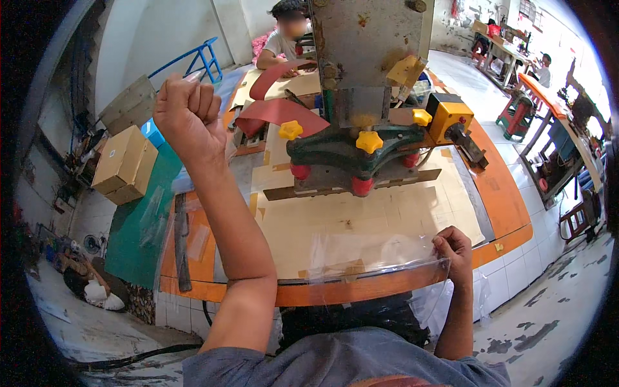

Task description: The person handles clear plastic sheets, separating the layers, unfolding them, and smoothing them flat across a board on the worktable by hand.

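Two bare hands are shown, the left hand raised at upper left with fingers curled into a fist, its contents indiscernible, and the right hand at lower right pinching a clear plastic sheet over the near edge of the table, lower centre.

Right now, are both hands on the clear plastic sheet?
No, only the right hand pinches the clear plastic sheet, while the left hand is raised in a fist, apart from it.
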The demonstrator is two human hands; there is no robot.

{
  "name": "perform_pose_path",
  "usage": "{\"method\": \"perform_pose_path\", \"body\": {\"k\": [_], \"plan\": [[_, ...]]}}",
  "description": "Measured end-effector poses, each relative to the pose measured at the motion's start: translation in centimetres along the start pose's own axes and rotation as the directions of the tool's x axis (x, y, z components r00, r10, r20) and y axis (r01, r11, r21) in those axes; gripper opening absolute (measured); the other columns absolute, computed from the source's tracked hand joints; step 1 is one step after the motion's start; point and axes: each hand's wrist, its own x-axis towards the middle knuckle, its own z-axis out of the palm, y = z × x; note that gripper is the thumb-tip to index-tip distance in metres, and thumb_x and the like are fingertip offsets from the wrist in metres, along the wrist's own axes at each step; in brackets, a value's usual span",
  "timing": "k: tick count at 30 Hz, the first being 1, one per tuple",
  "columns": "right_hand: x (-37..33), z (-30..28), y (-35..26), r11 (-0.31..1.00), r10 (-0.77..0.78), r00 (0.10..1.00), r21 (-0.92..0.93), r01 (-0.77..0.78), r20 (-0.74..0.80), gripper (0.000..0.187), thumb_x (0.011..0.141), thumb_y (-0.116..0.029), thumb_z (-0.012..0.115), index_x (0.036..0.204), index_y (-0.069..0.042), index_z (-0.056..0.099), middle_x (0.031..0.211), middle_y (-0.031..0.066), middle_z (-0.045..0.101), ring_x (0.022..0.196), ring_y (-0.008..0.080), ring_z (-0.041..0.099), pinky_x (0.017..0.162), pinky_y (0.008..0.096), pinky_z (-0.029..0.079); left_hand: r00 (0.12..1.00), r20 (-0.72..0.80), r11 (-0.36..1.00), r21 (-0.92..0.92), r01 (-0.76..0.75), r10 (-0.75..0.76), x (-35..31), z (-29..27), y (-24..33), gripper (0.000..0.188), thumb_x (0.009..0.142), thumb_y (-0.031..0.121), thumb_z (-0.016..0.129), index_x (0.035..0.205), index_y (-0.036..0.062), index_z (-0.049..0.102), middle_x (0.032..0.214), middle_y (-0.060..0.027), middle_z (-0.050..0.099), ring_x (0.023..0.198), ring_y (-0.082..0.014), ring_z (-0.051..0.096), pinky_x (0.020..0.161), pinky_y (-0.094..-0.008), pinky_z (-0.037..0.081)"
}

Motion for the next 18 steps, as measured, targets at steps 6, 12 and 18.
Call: {"method": "perform_pose_path", "body": {"k": [6,12,18], "plan": [[0.0,0.0,0.1,1.000,-0.004,1.000,-0.016,0.004,0.005,0.017,0.093,-0.015,0.071,0.087,-0.002,0.062,0.073,-0.0003,0.059,0.065,0.0080,0.053,0.059,0.0239,0.042,0.998,-0.015,0.994,0.089,-0.062,0.063,-0.1,0.6,0.0,0.043,0.086,-0.005,0.054,0.061,0.0163,0.027,0.054,0.0073,0.020,0.046,-0.0029,0.013,0.040,-0.0246,0.010],[0.1,0.0,0.4,1.000,-0.016,1.000,-0.021,0.016,-0.002,0.017,0.094,-0.015,0.070,0.086,-0.002,0.061,0.073,0.0018,0.062,0.062,0.0090,0.056,0.058,0.0234,0.044,1.000,-0.015,0.997,0.068,-0.020,0.021,-0.2,0.5,0.3,0.042,0.087,-0.004,0.054,0.061,0.0163,0.028,0.054,0.0073,0.021,0.045,-0.0027,0.014,0.040,-0.0245,0.011],[0.0,0.0,0.1,1.000,-0.002,1.000,-0.018,0.002,0.005,0.016,0.093,-0.014,0.071,0.087,-0.002,0.062,0.073,0.0003,0.060,0.065,0.0078,0.054,0.059,0.0238,0.043,0.983,0.184,0.999,-0.050,0.019,-0.009,-1.0,0.3,2.8,0.040,0.089,-0.002,0.057,0.066,0.0175,0.030,0.056,0.0082,0.018,0.045,-0.0051,0.012,0.039,-0.0251,0.013]]}}
